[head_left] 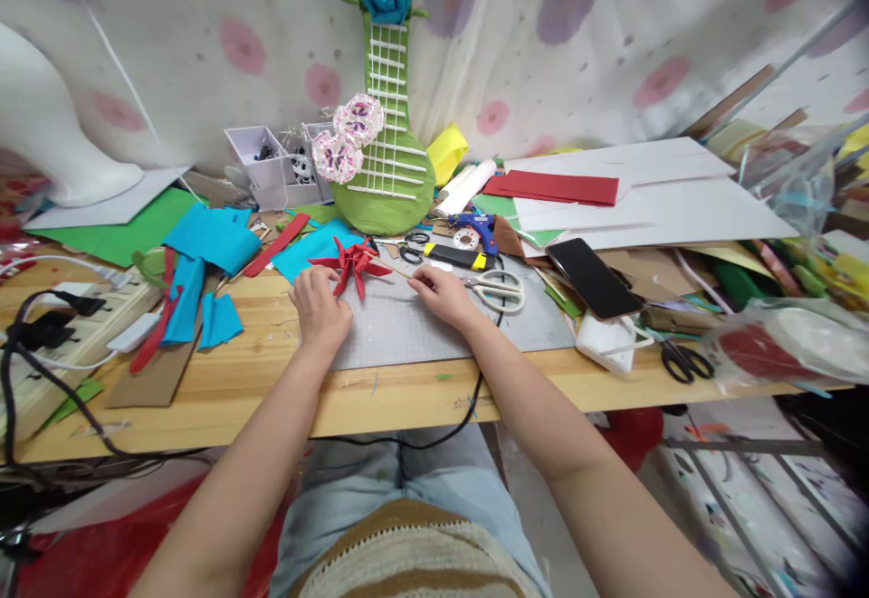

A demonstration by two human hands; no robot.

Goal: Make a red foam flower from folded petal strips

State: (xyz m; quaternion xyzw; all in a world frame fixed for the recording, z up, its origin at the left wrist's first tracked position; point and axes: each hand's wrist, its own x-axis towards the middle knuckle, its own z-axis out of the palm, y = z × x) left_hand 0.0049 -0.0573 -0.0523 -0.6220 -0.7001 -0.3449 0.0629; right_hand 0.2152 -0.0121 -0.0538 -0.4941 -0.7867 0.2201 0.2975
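A red crepe-paper flower with pointed petals sits above the grey cutting mat. My left hand is closed at its left side, fingers curled on a petal; the fingertips are partly hidden. Between the thumb and fingers of my right hand is a thin wooden stick, its far end reaching the flower's middle. Just right of that hand lie white-handled scissors. Behind it are a yellow-and-black utility knife, small black scissors and a blue glue gun.
A green paper guitar stands at the back. Blue paper pieces and a power strip lie left. A phone, a white charger, black-handled scissors and white boards lie right. A black cable crosses the front edge.
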